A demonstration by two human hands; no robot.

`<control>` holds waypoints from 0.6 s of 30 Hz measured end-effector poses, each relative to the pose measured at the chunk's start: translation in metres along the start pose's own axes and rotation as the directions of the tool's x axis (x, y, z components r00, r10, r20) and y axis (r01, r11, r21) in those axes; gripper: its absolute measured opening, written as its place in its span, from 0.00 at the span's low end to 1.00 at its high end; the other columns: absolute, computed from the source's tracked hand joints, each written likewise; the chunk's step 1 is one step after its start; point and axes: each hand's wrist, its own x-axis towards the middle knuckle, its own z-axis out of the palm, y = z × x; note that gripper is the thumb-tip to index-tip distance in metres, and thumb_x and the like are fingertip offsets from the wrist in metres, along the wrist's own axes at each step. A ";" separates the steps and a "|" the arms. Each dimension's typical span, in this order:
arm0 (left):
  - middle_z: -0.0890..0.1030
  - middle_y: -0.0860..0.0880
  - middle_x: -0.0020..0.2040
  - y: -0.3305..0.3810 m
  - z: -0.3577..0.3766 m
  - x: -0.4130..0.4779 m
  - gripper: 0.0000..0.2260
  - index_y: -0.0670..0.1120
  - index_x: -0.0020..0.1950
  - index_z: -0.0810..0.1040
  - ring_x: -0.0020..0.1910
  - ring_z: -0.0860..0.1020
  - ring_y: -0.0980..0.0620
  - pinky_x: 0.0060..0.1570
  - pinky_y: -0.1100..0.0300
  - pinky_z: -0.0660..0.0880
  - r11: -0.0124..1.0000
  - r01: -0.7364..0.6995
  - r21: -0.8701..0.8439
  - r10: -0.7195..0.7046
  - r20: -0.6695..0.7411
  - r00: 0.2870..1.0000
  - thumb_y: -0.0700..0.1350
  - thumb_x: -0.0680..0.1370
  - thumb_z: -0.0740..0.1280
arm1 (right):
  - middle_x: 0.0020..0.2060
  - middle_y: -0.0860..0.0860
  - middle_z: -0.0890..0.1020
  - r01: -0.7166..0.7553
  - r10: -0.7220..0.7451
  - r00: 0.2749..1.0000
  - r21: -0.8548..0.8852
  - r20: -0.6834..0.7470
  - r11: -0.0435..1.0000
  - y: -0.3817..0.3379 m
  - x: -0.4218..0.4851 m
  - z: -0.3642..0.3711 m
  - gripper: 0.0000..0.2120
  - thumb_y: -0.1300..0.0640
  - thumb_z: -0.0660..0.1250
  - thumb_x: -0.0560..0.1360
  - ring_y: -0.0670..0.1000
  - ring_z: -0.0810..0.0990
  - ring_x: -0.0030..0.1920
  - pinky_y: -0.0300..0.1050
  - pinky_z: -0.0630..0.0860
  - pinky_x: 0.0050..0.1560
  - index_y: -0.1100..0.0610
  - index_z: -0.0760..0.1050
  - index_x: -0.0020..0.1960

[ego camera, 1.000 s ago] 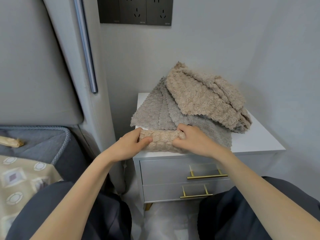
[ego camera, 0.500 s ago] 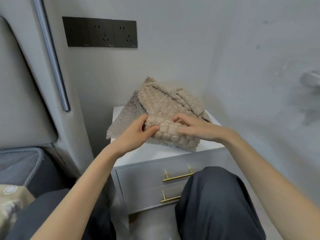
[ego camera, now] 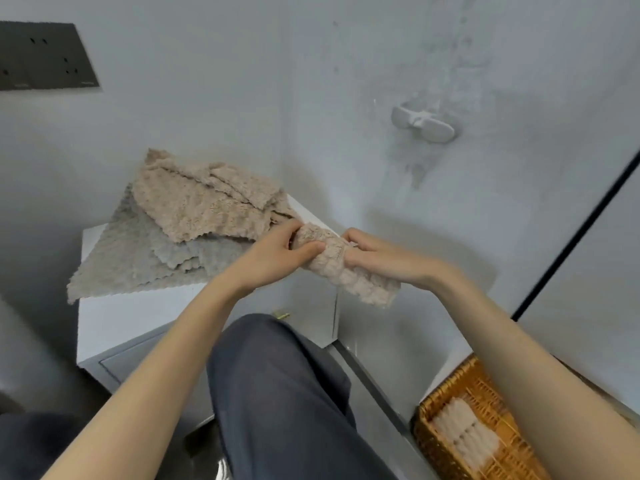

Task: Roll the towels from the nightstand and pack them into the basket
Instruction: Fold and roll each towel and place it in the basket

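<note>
Head view: the white nightstand (ego camera: 138,313) carries a loose heap of towels (ego camera: 194,216) on its top surface, beige ones lying over greyer ones, none of them rolled. Low at the right stands the wicker basket (ego camera: 481,386), on the floor and well apart from the heap. It holds a pale roll (ego camera: 464,434), though the right forearm hides much of the inside. Off the nightstand's right edge, in the air between heap and basket, is the beige rolled towel (ego camera: 349,275). The left hand (ego camera: 273,254) has its grip closed round the upper end, thumb across the front. The right hand (ego camera: 388,258) has its grip curled round the middle, with the lower end hanging free below it.

By my judgement the task is at an early to middle stage: one towel looks packed, one is rolled and not yet in the basket, and the heap is left to roll.

Counted: one nightstand, one basket, two hands, one roll in hand and one roll showing in the basket. The heap shows at least three layers, but I cannot tell the exact number
</note>
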 end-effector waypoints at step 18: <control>0.79 0.50 0.48 0.020 0.221 -0.006 0.16 0.45 0.53 0.78 0.47 0.77 0.52 0.45 0.59 0.73 0.984 -0.022 0.176 -0.063 0.463 0.884 0.57 0.76 0.66 | 0.42 0.49 0.69 -0.318 0.320 0.947 0.146 0.011 0.937 0.215 -0.166 0.021 0.16 0.47 0.58 0.75 0.47 0.67 0.40 0.45 0.64 0.43 0.57 0.68 0.56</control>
